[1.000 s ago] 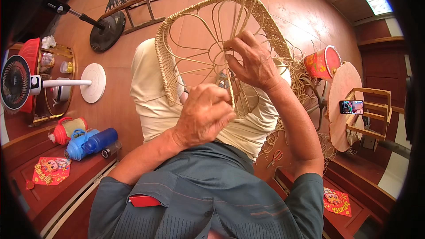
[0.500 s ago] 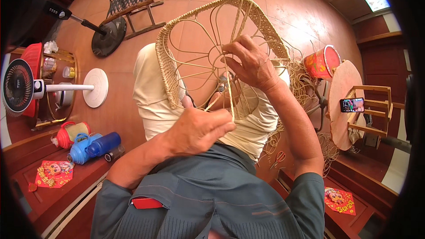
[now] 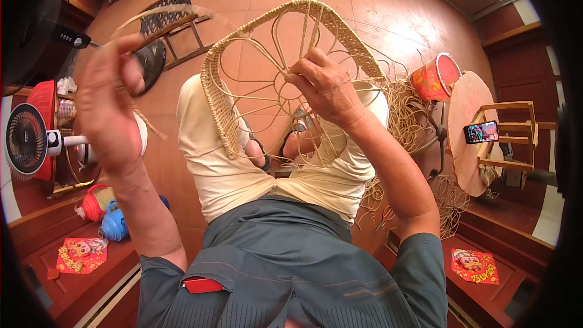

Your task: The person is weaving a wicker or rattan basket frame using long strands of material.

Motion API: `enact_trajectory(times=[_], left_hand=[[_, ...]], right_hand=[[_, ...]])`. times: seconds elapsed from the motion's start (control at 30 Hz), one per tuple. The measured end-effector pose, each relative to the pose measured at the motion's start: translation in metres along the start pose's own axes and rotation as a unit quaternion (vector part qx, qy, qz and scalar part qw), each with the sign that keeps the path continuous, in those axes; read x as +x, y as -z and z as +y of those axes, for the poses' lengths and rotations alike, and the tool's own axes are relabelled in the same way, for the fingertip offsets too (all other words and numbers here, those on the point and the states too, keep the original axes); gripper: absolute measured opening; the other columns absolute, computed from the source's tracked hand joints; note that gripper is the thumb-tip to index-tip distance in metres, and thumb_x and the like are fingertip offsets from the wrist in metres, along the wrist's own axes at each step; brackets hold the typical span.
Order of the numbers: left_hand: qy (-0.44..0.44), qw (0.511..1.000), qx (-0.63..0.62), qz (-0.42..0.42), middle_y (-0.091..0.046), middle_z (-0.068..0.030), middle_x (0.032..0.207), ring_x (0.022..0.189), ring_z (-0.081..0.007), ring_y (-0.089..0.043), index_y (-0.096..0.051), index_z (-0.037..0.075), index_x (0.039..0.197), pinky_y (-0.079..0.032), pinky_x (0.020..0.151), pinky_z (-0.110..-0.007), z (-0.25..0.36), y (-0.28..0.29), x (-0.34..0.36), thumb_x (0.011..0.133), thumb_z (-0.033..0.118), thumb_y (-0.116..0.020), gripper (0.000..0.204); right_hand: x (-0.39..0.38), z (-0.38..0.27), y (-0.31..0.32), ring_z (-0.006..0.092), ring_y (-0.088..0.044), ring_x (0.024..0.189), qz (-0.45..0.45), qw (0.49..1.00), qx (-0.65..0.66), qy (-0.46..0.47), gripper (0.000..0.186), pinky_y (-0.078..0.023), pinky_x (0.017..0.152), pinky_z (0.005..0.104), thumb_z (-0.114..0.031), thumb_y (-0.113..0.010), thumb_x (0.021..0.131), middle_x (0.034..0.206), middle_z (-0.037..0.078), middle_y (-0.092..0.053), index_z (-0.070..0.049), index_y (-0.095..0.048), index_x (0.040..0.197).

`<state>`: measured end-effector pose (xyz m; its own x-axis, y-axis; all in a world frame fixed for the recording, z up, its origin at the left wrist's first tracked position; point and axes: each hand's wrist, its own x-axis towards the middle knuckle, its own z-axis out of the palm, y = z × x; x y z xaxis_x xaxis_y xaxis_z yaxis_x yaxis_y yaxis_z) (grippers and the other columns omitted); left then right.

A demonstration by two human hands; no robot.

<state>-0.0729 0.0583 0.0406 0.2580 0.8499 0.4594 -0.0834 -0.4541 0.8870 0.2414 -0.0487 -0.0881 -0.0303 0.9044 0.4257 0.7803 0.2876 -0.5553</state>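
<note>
Between my knees rests a half-woven basket (image 3: 220, 123), its rim and sides plaited from pale cord over a frame of thin looped rods. My right hand (image 3: 325, 88) is closed at the frame's small centre ring, with finger and thumb pinching there. The fingertips hide just what they press on. Raised out at the left, well apart from the basket, is my left hand (image 3: 112, 106), smeared by motion. Its fingers look closed on a pale cord (image 3: 152, 11), which arcs toward the basket's far-left side; a loose end hangs below the hand.
Tangled cord (image 3: 404, 112) lies on the floor to the right, with scissors (image 3: 385, 217) nearby. Beyond stand a red bucket (image 3: 436, 79) and a round wooden board (image 3: 464, 106) with a phone (image 3: 481, 132). At left are a fan (image 3: 27, 140), flasks (image 3: 112, 222) and a folding chair (image 3: 173, 21).
My left hand has swung from the basket's near side up and out to the left, drawing the cord along. My right hand stays at the centre ring; the basket has shifted slightly left in view.
</note>
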Motion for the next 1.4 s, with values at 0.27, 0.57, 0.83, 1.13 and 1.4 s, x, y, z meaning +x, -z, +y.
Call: enact_trajectory(times=[0.27, 0.57, 0.83, 1.13, 1.4], left_hand=[[0.023, 0.946, 0.296, -0.131, -0.076, -0.0123, 0.114, 0.095, -0.0229, -0.072, -0.072, 0.001, 0.133, -0.058, 0.086, -0.036, -0.040, -0.091, -0.061, 0.102, 0.015, -0.075, 0.034], [0.324, 0.935, -0.140, -0.034, -0.065, -0.0004, 0.106, 0.079, -0.0054, -0.061, -0.059, 0.000, 0.145, -0.049, 0.062, -0.020, -0.149, -0.116, -0.040, 0.107, 0.020, -0.073, 0.045], [0.306, 0.941, -0.087, -0.117, -0.061, 0.0009, 0.097, 0.075, -0.0047, -0.053, -0.064, 0.002, 0.126, -0.041, 0.062, -0.020, -0.148, -0.125, -0.028, 0.106, 0.009, -0.069, 0.022], [0.240, 0.958, 0.113, -0.104, -0.068, -0.0042, 0.089, 0.080, -0.0106, -0.063, -0.066, 0.004, 0.110, -0.051, 0.068, -0.026, -0.149, -0.121, -0.032, 0.113, 0.038, -0.067, 0.034], [-0.036, 0.792, 0.557, -0.246, -0.076, -0.0244, 0.099, 0.088, -0.0432, -0.071, -0.069, 0.000, 0.107, -0.054, 0.080, -0.050, -0.147, -0.107, -0.047, 0.116, 0.041, -0.056, 0.044]], right_hand=[[0.001, -0.007, -0.001, 0.0343, -0.068, 0.082, 0.039, 0.999, -0.012, -0.035, 0.016, -0.055, 0.073, 0.0471, -0.019, -0.076, 0.099, 0.094, 0.013, -0.062, -0.005, -0.070, 0.095], [0.005, 0.000, -0.035, 0.0380, -0.067, 0.085, 0.107, 0.994, 0.015, 0.003, 0.019, -0.055, 0.075, 0.0488, -0.019, -0.076, 0.095, 0.093, 0.015, -0.060, -0.005, -0.065, 0.088], [0.002, 0.005, -0.030, 0.0353, -0.067, 0.083, 0.118, 0.992, -0.030, 0.028, 0.020, -0.056, 0.075, 0.0462, -0.021, -0.073, 0.095, 0.092, 0.014, -0.060, -0.005, -0.065, 0.085], [0.003, 0.005, -0.034, 0.0322, -0.067, 0.085, 0.134, 0.989, -0.050, 0.042, 0.018, -0.056, 0.075, 0.0433, -0.022, -0.073, 0.094, 0.092, 0.013, -0.060, -0.006, -0.067, 0.089], [0.004, 0.006, -0.037, 0.0326, -0.068, 0.089, 0.129, 0.989, -0.062, 0.038, 0.017, -0.056, 0.078, 0.0431, -0.021, -0.073, 0.094, 0.094, 0.013, -0.061, -0.005, -0.068, 0.094]])
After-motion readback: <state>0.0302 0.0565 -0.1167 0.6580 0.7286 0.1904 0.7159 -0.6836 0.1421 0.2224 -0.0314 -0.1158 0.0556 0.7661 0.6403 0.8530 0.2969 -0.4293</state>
